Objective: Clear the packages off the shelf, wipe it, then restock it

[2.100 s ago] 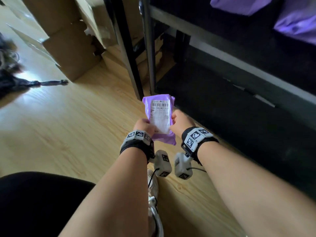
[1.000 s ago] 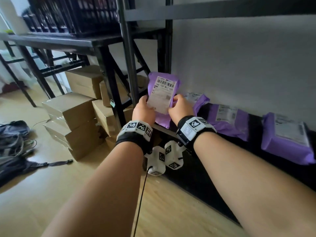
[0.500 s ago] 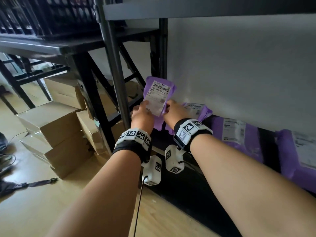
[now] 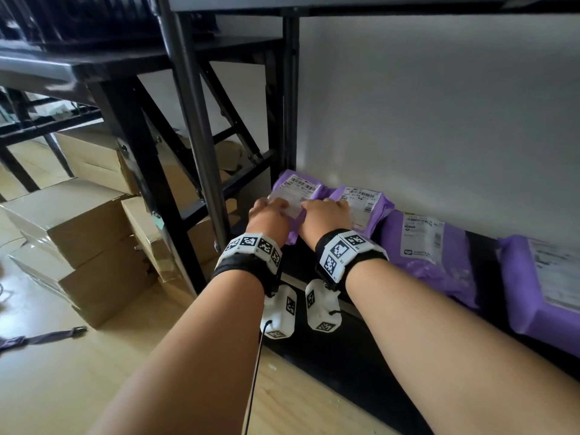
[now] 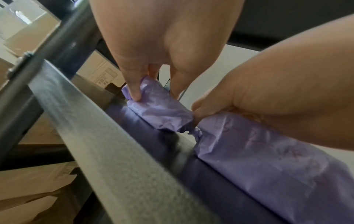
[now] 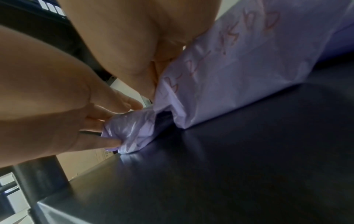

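Note:
A purple package (image 4: 296, 187) with a white barcode label stands at the left end of the black shelf (image 4: 317, 356), its lower edge on the shelf board, tilted back toward the wall. My left hand (image 4: 272, 209) pinches its left side and my right hand (image 4: 323, 208) grips its right side. In the left wrist view my left fingers (image 5: 134, 89) curl round the package (image 5: 162, 112). In the right wrist view the package end (image 6: 134, 130) touches the shelf board (image 6: 249, 159). A second purple package (image 4: 365, 204) leans right beside it.
Two more purple packages (image 4: 422, 249) (image 4: 547, 277) lie further right on the shelf. A dark metal upright (image 4: 194, 127) stands just left of my hands. Cardboard boxes (image 4: 78, 233) are stacked on the wooden floor at left. A white wall (image 4: 439, 105) backs the shelf.
I have carried the package from over the floor up to the shelf and lowered it onto the left end, beside the second package. Both hands have kept their hold.

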Tool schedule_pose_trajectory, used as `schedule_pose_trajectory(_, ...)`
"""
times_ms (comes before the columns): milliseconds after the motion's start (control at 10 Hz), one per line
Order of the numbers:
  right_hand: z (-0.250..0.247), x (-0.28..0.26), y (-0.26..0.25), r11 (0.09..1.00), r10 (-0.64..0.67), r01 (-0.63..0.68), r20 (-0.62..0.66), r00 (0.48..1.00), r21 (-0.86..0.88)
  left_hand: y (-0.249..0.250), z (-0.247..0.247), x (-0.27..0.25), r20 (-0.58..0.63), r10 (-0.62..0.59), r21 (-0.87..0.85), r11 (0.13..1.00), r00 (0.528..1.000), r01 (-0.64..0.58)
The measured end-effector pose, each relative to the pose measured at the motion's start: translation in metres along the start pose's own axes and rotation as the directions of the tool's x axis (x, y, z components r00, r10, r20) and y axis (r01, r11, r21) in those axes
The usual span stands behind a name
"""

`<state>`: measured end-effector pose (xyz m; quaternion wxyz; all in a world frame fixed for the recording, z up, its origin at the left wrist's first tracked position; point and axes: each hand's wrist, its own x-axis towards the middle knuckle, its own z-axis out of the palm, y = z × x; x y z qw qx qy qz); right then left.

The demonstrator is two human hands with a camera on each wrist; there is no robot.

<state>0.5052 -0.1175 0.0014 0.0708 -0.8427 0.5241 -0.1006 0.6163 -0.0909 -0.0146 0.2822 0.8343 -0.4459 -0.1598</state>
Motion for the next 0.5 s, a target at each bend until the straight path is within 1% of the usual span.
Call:
schedule_pose_trajectory(100,-0.001,-0.003,0.005,1.0,-0.006,0.007,-0.034,0.999,0.018,-0.002,0.002,0.0,-0.006,0.047,0.029,0.998,0.999,-0.047)
schedule_pose_trajectory(200,-0.003,-0.004,0.006,0.999,-0.021,0.022,-0.038,0.999,0.027,-0.003,-0.003,-0.003,0.05,0.029,0.08,0.996,0.998,-0.033)
schedule_pose_trajectory(300,-0.006,-0.006,0.004,0.997,-0.013,0.015,-0.026,1.0,0.081,0.003,-0.012,-0.012,0.063,0.042,0.107,0.993,0.997,-0.049)
schedule_pose_trajectory(400,-0.009,-0.007,0.004,0.974,-0.002,0.009,-0.029,1.0,0.228,0.005,-0.02,-0.02,0.07,0.052,0.088,0.994,0.996,-0.058)
schedule_pose_trajectory(500,-0.019,-0.012,0.009,0.964,0.007,0.012,-0.073,0.997,0.266,0.011,-0.026,-0.031,0.035,0.033,-0.039,0.999,0.999,-0.032)
